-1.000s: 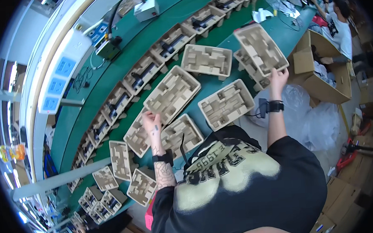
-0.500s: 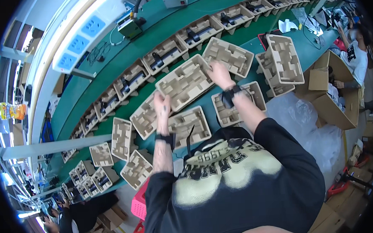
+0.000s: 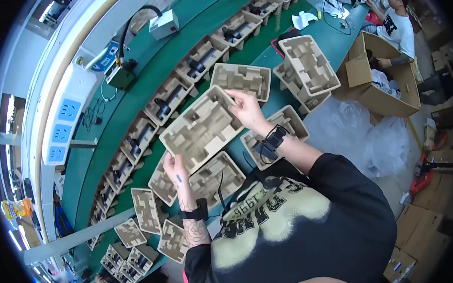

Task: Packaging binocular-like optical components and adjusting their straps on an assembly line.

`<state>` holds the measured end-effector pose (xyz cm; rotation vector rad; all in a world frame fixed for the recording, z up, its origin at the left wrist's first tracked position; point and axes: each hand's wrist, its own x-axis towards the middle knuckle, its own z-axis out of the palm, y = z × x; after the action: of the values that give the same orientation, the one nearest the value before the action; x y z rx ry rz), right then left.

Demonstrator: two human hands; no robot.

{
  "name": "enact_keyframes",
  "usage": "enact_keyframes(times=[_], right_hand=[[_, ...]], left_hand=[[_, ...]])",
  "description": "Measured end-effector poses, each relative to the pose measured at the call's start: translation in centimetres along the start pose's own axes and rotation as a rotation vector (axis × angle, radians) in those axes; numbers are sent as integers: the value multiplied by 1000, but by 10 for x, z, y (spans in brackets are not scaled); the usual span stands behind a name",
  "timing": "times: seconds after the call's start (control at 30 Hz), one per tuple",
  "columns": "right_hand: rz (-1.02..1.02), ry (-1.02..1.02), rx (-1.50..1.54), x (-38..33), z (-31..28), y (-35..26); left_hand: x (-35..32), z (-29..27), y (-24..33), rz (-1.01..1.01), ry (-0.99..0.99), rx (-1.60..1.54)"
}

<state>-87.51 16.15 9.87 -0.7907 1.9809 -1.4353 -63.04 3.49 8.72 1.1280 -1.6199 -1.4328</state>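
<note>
Between my hands is a beige molded pulp tray (image 3: 197,126) with shaped hollows, tilted and with nothing in its hollows. My left hand (image 3: 176,171) grips its near left end, thumb at the rim. At the opposite end my right hand (image 3: 246,108) holds the corner, fingers over the edge. Below it, another pulp tray (image 3: 219,179) sits near my body, and one more (image 3: 160,188) lies partly hidden beside my left hand. Past my right hand lies a similar tray (image 3: 241,82). A further tray (image 3: 267,144) rests under my right wrist, with a dark cord across it.
On the green belt (image 3: 146,79), a curved row of pulp trays (image 3: 200,61) carries black devices. Stacked trays (image 3: 309,65) stand at right, near a cardboard box (image 3: 356,78), clear plastic bags (image 3: 359,134) and a seated co-worker (image 3: 396,30). A white power strip (image 3: 66,114) runs along the left.
The whole view has swung, so the bench and trays appear lower and further left. Both hands keep their hold on the tray, which looks more tilted.
</note>
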Motion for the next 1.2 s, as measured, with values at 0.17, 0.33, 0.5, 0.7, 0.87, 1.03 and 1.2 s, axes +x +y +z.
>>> enact_keyframes(times=[0.17, 0.33, 0.5, 0.7, 0.87, 1.03, 1.2], right_hand=[[-261, 57, 316, -1, -14, -11], [-150, -81, 369, 26, -17, 27], [-171, -169, 3, 32, -28, -3], [-33, -149, 431, -13, -60, -16], [-400, -384, -760, -68, -80, 104], [-300, -274, -661, -97, -34, 99], [-381, -370, -595, -63, -24, 93]], left_hand=[[-4, 8, 25, 95, 80, -47], [4, 2, -1, -26, -11, -153], [4, 5, 3, -55, -35, -278], [-26, -23, 23, 129, 283, -626], [-82, -56, -11, 112, 566, -860], [-132, -55, -52, -130, 750, -614], [-162, -59, -48, -362, 626, -530]])
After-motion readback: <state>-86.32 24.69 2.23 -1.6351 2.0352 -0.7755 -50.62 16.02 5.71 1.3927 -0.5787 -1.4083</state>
